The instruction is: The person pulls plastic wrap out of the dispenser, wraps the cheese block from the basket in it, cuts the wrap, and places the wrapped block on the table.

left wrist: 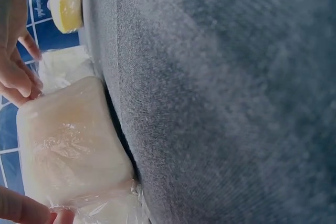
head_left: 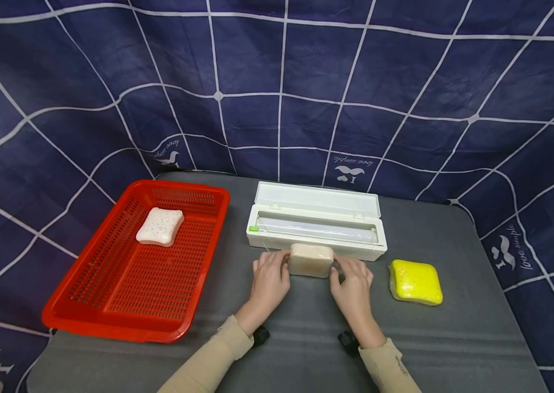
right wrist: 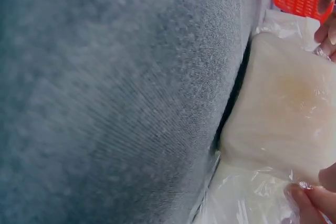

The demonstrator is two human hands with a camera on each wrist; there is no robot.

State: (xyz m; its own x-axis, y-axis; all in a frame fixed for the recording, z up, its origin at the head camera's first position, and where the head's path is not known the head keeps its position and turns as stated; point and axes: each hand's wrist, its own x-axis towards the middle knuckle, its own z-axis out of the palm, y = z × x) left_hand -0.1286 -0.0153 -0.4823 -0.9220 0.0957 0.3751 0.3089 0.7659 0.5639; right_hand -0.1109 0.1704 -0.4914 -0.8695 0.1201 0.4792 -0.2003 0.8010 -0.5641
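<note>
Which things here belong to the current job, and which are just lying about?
In the job:
- Cream block
- Clear film around it, at the left hand and right hand
- Open white box with a roll, probably the film source

Lying about, untouched (possibly same batch):
- Yellow block
- Red basket
- Speckled white block in it

Blue gridded cloth [head_left: 316,65] (perhaps curtain), grey tabletop [head_left: 301,338]

Cream block [head_left: 310,261] in clear film [right wrist: 236,195], yellow block [head_left: 415,282], dark-speckled white block [head_left: 160,226], red basket [head_left: 144,297], white box [head_left: 318,200] with green tab [head_left: 254,228], gray table [head_left: 301,344], white-gridded navy cloth [head_left: 321,60].
</note>
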